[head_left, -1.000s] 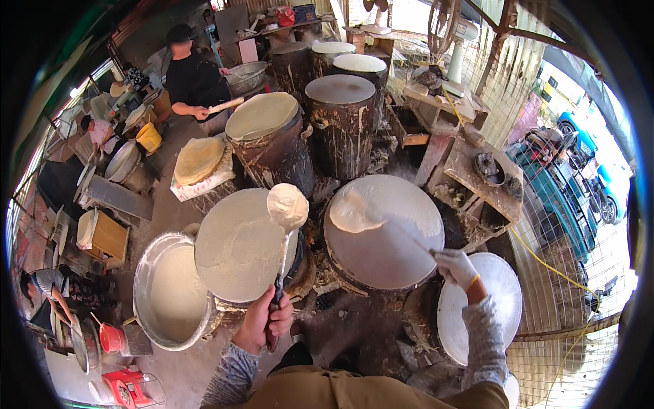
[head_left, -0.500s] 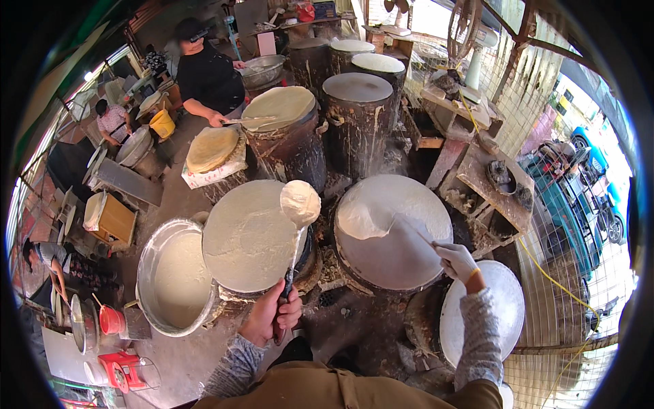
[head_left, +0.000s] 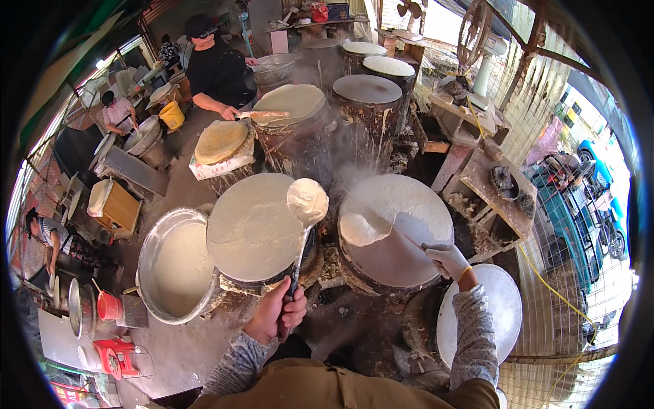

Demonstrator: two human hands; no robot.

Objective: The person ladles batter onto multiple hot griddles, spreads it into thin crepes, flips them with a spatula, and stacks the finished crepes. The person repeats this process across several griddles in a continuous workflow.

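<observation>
My left hand is wrapped round the dark handle of a ladle. Its round head, coated in pale batter, hangs over the right edge of the left griddle, which a pale sheet of batter covers. My right hand, in a white glove, grips a thin-handled tool reaching over the steaming right griddle. A rounded white mass lies by the tool's far end; whether it is batter or the tool's head I cannot tell. Pale batter covers the far part of this griddle; its near part looks grey.
A metal tub of batter stands left of the left griddle. Beside my right forearm is a round pale lid-like disc. Across from me a co-worker holds a flat paddle over another griddle, near stacked round sheets.
The white mass on the right griddle has moved toward me, and my right hand has shifted slightly nearer. Steam has thickened there. My left hand still holds the ladle.
</observation>
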